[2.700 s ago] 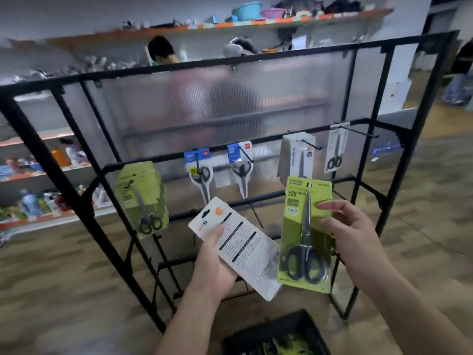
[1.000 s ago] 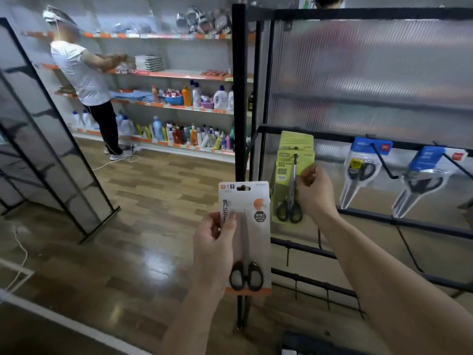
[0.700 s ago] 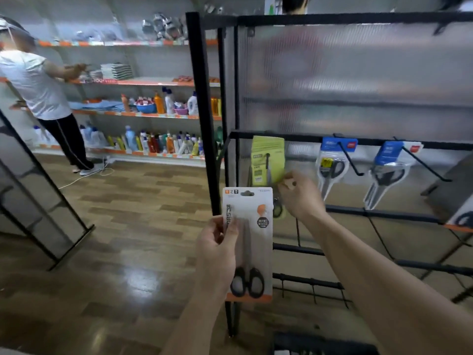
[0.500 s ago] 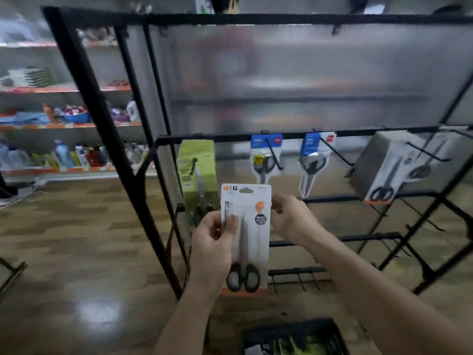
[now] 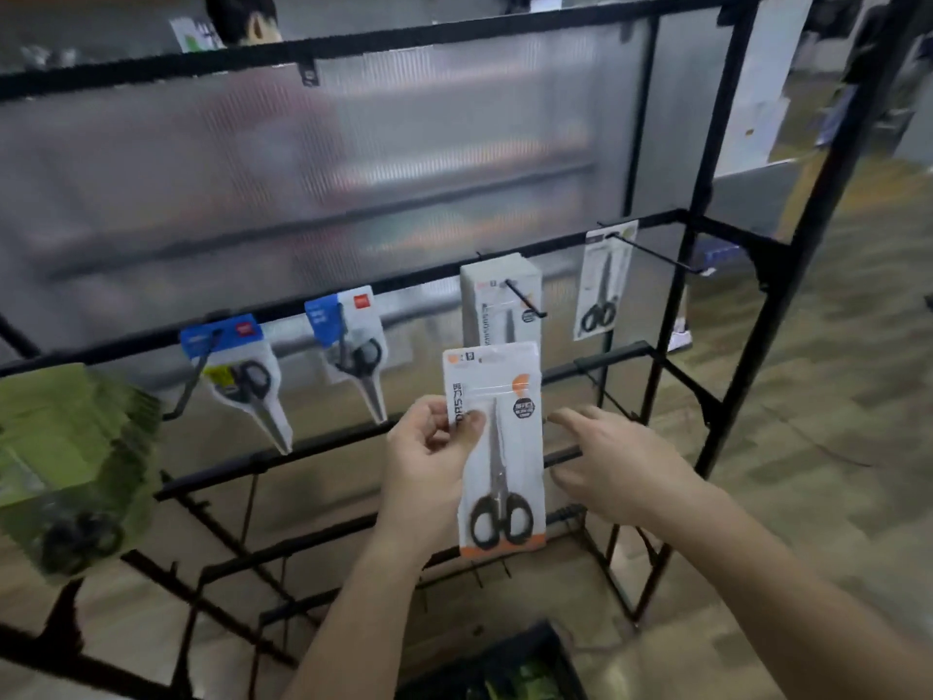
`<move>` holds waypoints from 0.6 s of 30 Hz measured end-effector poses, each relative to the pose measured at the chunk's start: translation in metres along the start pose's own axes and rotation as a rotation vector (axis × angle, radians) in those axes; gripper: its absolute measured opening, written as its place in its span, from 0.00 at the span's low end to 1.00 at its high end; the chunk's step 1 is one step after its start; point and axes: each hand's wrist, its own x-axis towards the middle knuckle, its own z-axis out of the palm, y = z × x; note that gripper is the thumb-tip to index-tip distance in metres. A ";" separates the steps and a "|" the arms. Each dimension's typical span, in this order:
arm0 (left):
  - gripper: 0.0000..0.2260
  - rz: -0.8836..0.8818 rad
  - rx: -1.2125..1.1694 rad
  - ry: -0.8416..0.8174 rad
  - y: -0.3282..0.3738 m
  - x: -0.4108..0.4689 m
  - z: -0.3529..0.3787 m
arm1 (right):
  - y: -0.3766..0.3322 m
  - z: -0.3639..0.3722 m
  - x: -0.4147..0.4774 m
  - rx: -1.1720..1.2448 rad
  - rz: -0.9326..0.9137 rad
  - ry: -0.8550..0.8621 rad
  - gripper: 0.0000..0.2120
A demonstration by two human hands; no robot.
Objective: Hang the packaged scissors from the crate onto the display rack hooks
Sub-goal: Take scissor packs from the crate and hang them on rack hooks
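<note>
My left hand (image 5: 429,457) pinches the left edge of a white and orange scissors pack (image 5: 500,447) and holds it upright before the black display rack (image 5: 722,315). My right hand (image 5: 611,462) hovers just right of the pack with loose fingers and holds nothing. A stack of matching white packs (image 5: 497,305) hangs on a hook right behind the held one. Further packs hang along the same bar: a green stack (image 5: 70,447) at far left, two blue-topped packs (image 5: 237,376) (image 5: 353,346), and a single pack (image 5: 603,285) at right. The black crate (image 5: 510,669) sits at the bottom edge.
A ribbed translucent panel (image 5: 353,159) backs the rack. Bare black hooks and lower bars (image 5: 303,447) jut forward below the hanging packs. A person's head (image 5: 242,17) shows above the rack's top bar. Wooden floor (image 5: 833,447) stretches to the right.
The green pack that my right hand held now hangs on the far-left hook. My view swung right along the rack, and the left hand carried the white pack before the white stack.
</note>
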 end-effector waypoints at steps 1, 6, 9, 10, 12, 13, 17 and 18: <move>0.02 0.006 0.012 -0.002 0.001 0.004 0.019 | 0.017 -0.004 0.002 0.002 -0.006 -0.004 0.27; 0.04 -0.010 0.105 0.052 0.012 0.028 0.078 | 0.076 -0.015 0.013 0.016 -0.050 -0.011 0.27; 0.04 -0.024 0.170 0.130 0.014 0.040 0.096 | 0.097 -0.019 0.021 0.057 -0.083 0.006 0.28; 0.05 -0.038 0.183 0.161 0.014 0.044 0.101 | 0.103 -0.020 0.022 0.069 -0.092 0.005 0.27; 0.06 -0.083 0.175 0.206 0.010 0.049 0.107 | 0.113 -0.019 0.023 0.096 -0.113 -0.015 0.25; 0.06 -0.103 0.166 0.226 0.008 0.051 0.108 | 0.117 -0.019 0.023 0.114 -0.122 -0.028 0.25; 0.04 -0.153 0.152 0.284 -0.005 0.055 0.115 | 0.132 -0.016 0.024 0.162 -0.173 -0.046 0.26; 0.04 -0.166 0.149 0.304 -0.009 0.055 0.116 | 0.135 -0.014 0.023 0.170 -0.185 -0.049 0.27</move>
